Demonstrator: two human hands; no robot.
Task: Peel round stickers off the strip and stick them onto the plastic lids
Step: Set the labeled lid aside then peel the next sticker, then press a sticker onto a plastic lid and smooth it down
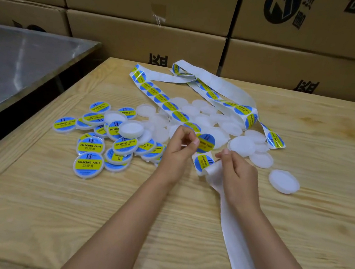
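The step in hand is judged to be the lifting of one round sticker (207,141) off the strip (161,98). It is best done slowly. The sticker should be drawn away at a shallow angle while the backing is bent sharply under it, so that the disc comes off flat and uncreased. It should be held by its edge only, with the glued face kept off the fingers, so that it can be centred on a lid.

The left hand (180,148) is closed in a pinch, thumb and forefinger meeting, as far as can be seen, on the nine o'clock edge of the sticker. The right hand (235,173) is curled round the strip at five o'clock of the sticker, where the next sticker (202,163) is folded over. The bare backing (234,229) is trailed from it toward six o'clock across the surface (71,210).

The plain lids (241,145) are heaped at twelve o'clock of the hands, with a lone lid (284,181) lying apart at three o'clock. The labelled lids (88,163) are piled at nine o'clock. The rest of the strip is looped beyond the heap, in front of cardboard boxes (140,34)
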